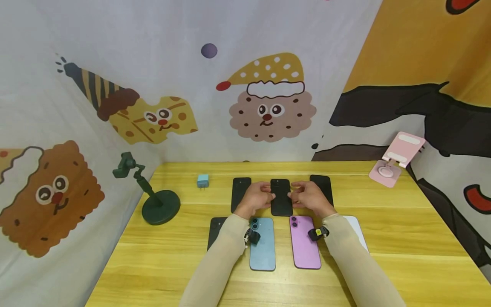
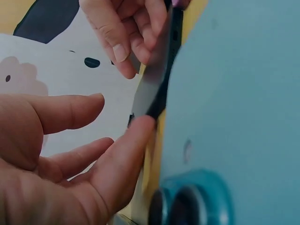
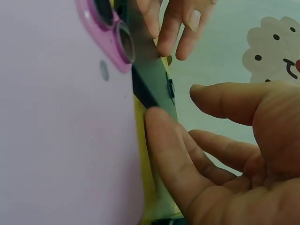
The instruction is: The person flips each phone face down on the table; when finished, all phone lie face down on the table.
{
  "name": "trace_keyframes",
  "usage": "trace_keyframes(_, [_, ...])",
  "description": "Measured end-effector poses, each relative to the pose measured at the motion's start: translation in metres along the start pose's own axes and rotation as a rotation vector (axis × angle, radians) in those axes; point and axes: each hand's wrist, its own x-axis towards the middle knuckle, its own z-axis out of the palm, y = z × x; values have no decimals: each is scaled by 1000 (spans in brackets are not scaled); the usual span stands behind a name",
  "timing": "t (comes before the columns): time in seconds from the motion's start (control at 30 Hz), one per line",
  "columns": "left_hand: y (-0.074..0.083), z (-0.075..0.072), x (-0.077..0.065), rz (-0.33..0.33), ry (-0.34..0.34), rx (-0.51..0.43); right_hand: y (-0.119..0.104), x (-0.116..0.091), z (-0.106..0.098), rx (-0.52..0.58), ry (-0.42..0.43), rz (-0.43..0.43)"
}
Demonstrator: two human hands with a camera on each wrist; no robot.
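A black smartphone lies face down on the wooden table, between my two hands. My left hand is at its left edge, thumb and fingers apart. Along the opposite edge is my right hand, posed much the same way. In the left wrist view, a digit of the left hand meets the phone's edge. The right wrist view has a digit of the right hand at the other edge; whether it touches is hard to tell. Nearer me lie a blue phone and a pink-purple phone, backs up.
Other dark phones lie at left, right and lower left; my sleeve partly covers a white one. A green stand, a blue charger plug and a pink stand sit farther out. Printed cloth hangs behind.
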Motion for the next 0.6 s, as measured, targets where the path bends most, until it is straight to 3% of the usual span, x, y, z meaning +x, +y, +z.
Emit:
trace_keyframes(0.33, [9, 9, -1, 81, -35, 100, -1, -8, -19, -78, 43, -124])
trace_keyframes(0.6, [20, 26, 5, 101, -87, 56, -1, -11, -41, -41, 71, -152])
